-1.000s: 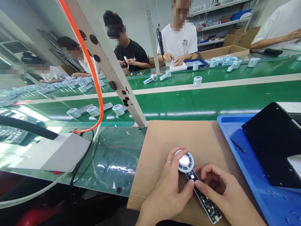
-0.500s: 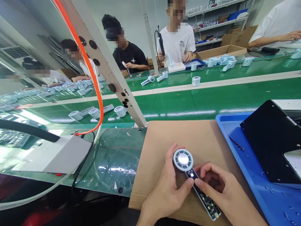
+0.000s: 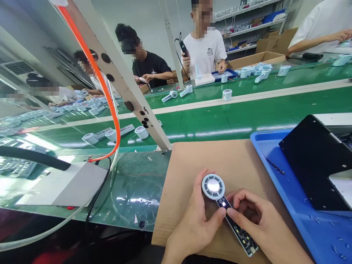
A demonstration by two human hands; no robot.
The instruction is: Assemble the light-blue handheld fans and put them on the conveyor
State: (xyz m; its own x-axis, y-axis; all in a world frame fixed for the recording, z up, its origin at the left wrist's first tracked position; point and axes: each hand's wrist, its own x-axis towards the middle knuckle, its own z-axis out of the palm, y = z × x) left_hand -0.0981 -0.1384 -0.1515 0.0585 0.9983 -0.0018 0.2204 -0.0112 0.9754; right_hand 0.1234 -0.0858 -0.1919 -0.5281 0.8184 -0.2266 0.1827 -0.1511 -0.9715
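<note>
A small handheld fan [image 3: 213, 186] has a round light-blue head with a silvery centre, and its handle shows a bare black circuit board [image 3: 242, 234] with a small white light near the neck. My left hand [image 3: 196, 220] holds it from the left, fingers behind the round head and thumb on the board. From the right, my right hand [image 3: 254, 218] grips the handle, its thumb tip beside the left thumb and its other fingers curled. The fan lies over a brown cardboard sheet [image 3: 189, 165], tilted with its head to the upper left.
At the right, a blue tray [image 3: 297, 205] bears a black panel [image 3: 316, 161], a dark thin tool and small metal pieces. Fan parts sit on a green conveyor [image 3: 198, 124]. A slanted metal post [image 3: 129, 84] and orange hose [image 3: 110, 88] stand left. Several people work across the conveyor.
The view has shifted slightly. My hands keep the same hold on the fan. Across the conveyor, the person in white has taken hold of the hanging black tool; the person in black has both hands together.
</note>
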